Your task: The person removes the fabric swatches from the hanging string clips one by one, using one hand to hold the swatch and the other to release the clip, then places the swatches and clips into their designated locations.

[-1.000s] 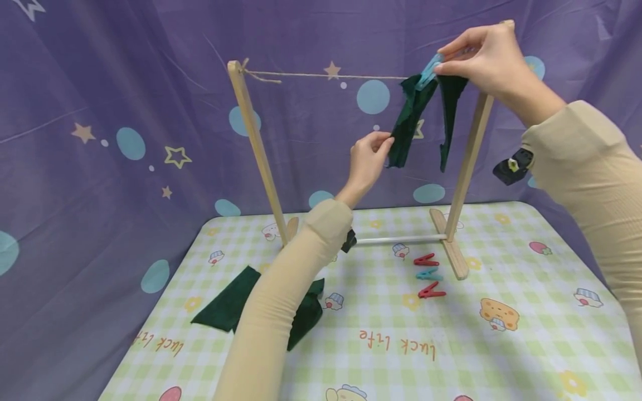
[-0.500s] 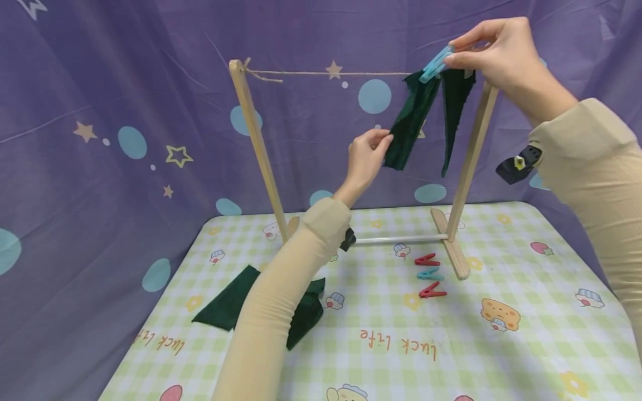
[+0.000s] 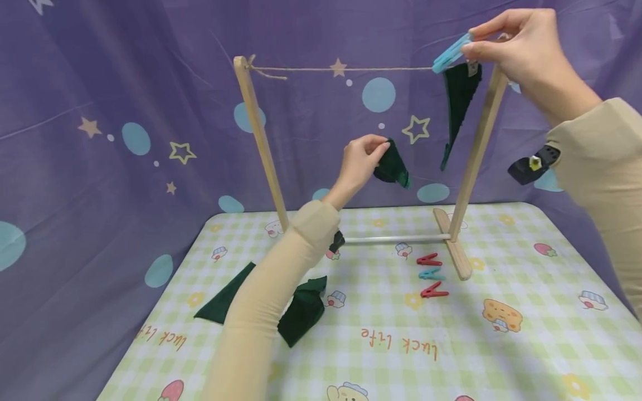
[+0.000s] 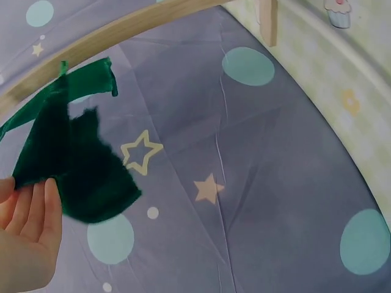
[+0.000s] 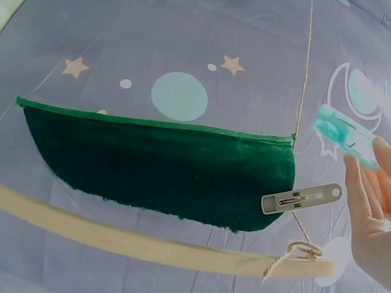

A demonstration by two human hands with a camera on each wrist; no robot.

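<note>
Head view gives us the twine line [image 3: 311, 69] as our landmark, tied to the left wooden post [image 3: 261, 139] and running toward the right wooden post [image 3: 480, 145]. Below the line we have the loose green cloth [image 3: 391, 162], its top edge pinched between the thumb and fingertips of our left hand [image 3: 361, 160]; its long axis slants down and rightward from that grip. Our right hand [image 3: 529, 55], the nearer one to the line, has thumb and finger clamped on a blue clothespin [image 3: 450, 54]. That clothespin overlaps the line from the head, yet the right wrist view shows it apart from the twine.

We judge the telling relation to be this: the cloth lies well below the line and leftward of the clothespin, touching neither. Right of the clothespin, the pegged green cloth [image 5: 165, 165] hangs from the line under a grey clothespin [image 5: 299, 198]. Beneath the line, on the counter [image 3: 381, 301], we see two red clothespins [image 3: 434, 291], another blue one between them, and green fabric [image 3: 305, 312] farther left.
</note>
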